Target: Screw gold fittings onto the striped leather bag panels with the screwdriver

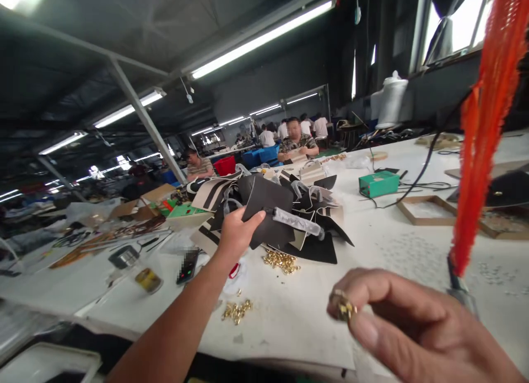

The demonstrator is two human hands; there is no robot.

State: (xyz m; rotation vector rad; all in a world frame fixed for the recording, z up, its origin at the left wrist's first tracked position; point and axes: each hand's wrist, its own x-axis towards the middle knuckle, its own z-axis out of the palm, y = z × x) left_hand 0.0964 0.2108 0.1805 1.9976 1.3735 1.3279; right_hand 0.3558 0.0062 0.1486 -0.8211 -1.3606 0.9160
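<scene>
My left hand (237, 228) reaches to the pile in the middle of the table, thumb and fingers closed on the edge of a black bag panel (270, 198). A plastic-wrapped strap or handle (300, 223) sticks out to the right of my thumb. Close to the camera, my right hand (397, 317) pinches some small gold metal hardware (343, 306) between thumb and fingertips; its exact kind is unclear. Between the hands lies a heap of gold hardware (281, 262) by the panels. A smaller gold heap (237, 311) sits nearer the table's front edge.
A red tool handle or tassel (481, 135) hangs at the right. Behind it are a green box (378, 182) with cables and a cardboard tray (427, 211). On the left stand a jar (147, 280) and a phone-like device (188, 266). Co-workers (295, 140) sit beyond the pile.
</scene>
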